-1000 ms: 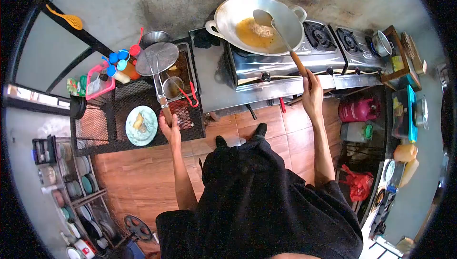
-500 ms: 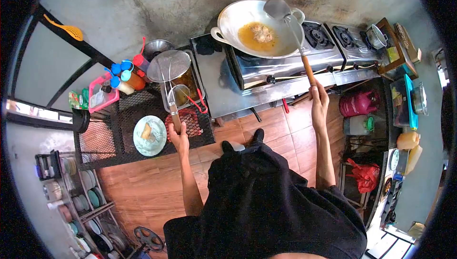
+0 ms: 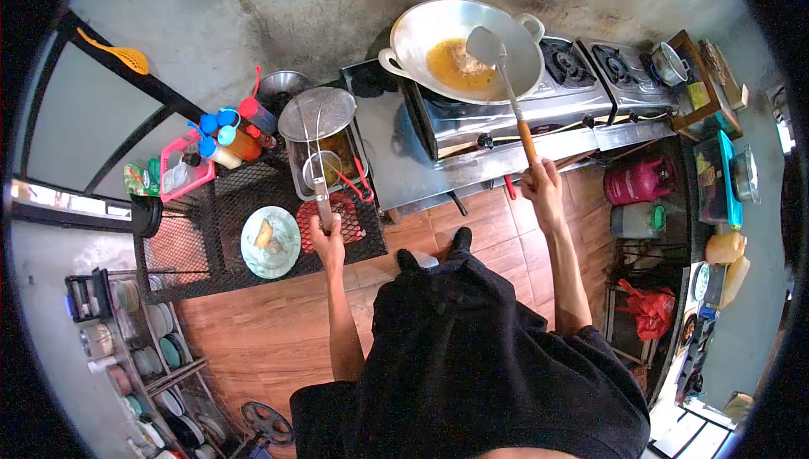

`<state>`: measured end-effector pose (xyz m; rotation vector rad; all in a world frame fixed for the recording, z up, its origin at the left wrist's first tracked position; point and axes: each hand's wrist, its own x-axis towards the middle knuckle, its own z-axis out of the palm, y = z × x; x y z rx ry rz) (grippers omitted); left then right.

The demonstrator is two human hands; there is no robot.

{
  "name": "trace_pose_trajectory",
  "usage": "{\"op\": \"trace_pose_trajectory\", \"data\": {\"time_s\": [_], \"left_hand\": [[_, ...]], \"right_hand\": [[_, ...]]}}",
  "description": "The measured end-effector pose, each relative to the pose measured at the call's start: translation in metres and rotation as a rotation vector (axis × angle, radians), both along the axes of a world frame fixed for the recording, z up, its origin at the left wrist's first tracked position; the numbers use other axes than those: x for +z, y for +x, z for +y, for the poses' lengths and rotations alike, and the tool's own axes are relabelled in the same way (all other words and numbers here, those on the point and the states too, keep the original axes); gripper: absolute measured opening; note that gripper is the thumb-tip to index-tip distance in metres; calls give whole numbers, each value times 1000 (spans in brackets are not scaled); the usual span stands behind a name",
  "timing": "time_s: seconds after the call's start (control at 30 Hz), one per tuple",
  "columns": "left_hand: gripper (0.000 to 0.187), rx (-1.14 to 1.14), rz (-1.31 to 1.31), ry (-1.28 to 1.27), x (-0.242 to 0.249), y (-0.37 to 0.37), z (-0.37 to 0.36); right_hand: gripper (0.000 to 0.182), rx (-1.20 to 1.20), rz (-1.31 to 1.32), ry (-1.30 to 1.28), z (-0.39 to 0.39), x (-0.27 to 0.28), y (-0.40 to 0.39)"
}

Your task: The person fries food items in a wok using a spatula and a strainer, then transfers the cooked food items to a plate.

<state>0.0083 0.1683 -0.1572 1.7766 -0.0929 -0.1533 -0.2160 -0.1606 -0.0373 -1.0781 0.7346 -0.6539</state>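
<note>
Left hand (image 3: 327, 240): curled around the brown wooden handle of a round, long-shafted wire-mesh strainer (image 3: 317, 114).
Strainer head: across the far end of a rectangular metal tray (image 3: 293, 166); touching its rim or just clear, impossible to tell.
Inside the tray: brownish liquid and a small round sieve with red handles (image 3: 331, 169).
Right hand (image 3: 543, 187): wrapped around the orange-brown wooden handle of a grey metal spatula (image 3: 525, 134).
Stove: silver, steel-fronted, with black burners (image 3: 569, 63); under a wide two-handled silver wok (image 3: 421, 33).
In the wok: golden oil (image 3: 459, 80) pooled at the bottom, around a pale brown lump of food (image 3: 463, 56).
Spatula blade: above or against the lump, partly covering it; contact impossible to tell.
Near the left hand: a round pale green-and-white plate (image 3: 285, 258), bearing a light brown piece of food (image 3: 265, 233), on a black mesh-topped table (image 3: 221, 267).
Farther back: blue-capped squeeze bottles (image 3: 226, 135) beside a bright pink plastic basket (image 3: 200, 174).
</note>
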Motion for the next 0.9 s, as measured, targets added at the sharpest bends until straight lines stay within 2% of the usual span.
{"op": "trace_pose_trajectory", "data": {"time_s": [0.07,0.1,0.17,0.23,0.3,0.37,0.43,0.5,0.53,0.57,0.6,0.7,0.73,0.83,0.9], "left_hand": [[22,6,8,-4,2,0,1],[23,5,29,0,0,1,2],[24,14,53,2,-11,5,6],[23,-31,-43,-53,-33,10,13],[26,22,-77,19,-34,10,13],[32,58,-178,154,-43,10,15],[33,50,-160,217,-3,-1,10],[34,104,-139,181,-4,-3,9],[34,127,-138,157,-2,-7,8],[35,142,-139,130,8,-9,5],[34,141,-186,117,3,-9,7],[33,158,-271,335,-21,-7,18],[33,171,-262,336,-27,-8,21],[33,191,-221,340,-26,-9,24],[33,198,-339,318,-24,-5,25]], "right_hand": [[30,-10,107,-271,3,8,1],[30,-8,108,-273,2,6,2],[37,-67,416,-633,-5,-4,6],[37,-118,505,-781,-15,-8,9],[37,-163,565,-909,-17,-18,12],[38,-123,618,-869,-19,-19,11],[38,-103,580,-764,-6,-3,16],[38,-73,489,-701,7,3,22],[36,-45,379,-577,14,6,27],[35,-3,288,-559,23,13,32],[33,22,267,-557,33,21,39],[31,131,299,-533,69,48,61],[28,169,211,-470,80,47,69],[32,287,253,-507,104,33,95],[34,390,292,-564,117,12,119]]}}
